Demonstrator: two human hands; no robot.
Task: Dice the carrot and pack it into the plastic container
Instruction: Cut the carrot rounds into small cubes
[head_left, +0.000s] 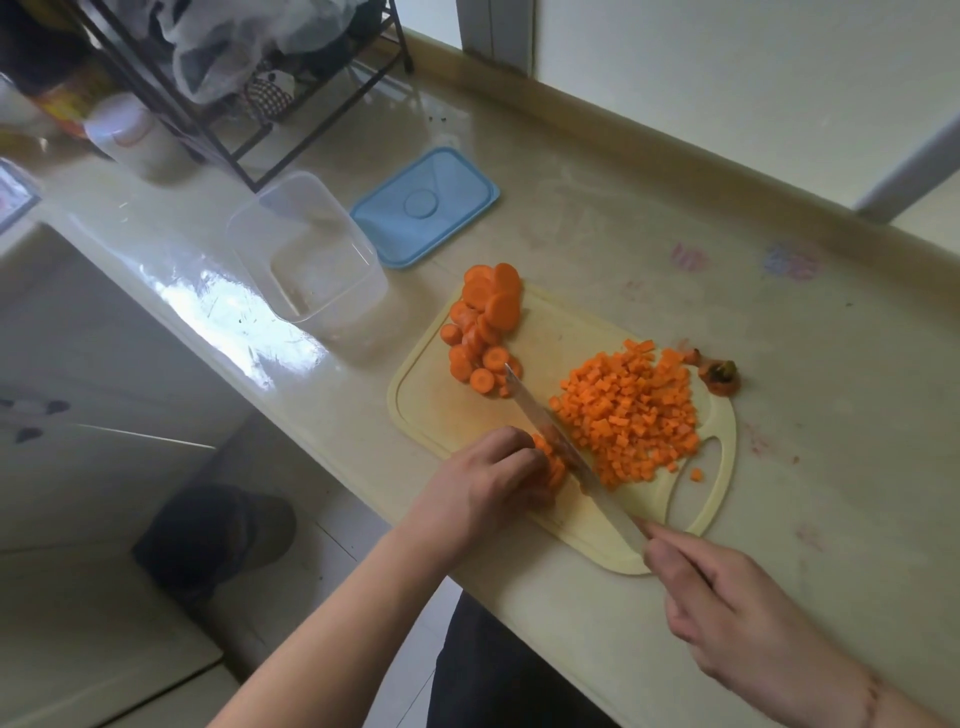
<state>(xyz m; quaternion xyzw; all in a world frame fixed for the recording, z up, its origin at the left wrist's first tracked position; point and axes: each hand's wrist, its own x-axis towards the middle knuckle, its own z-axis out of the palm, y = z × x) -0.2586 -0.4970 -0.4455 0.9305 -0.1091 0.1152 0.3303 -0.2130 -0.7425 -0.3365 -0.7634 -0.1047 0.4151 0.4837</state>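
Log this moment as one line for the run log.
stage: dicing | left hand steadies carrot pieces | right hand holds knife | diced pile on cutting board | slices left | container empty

We see orange carrot dice (631, 415) heaped on the board, round slices (480, 327) piled beyond, clear plastic container (309, 260) standing empty, upright.
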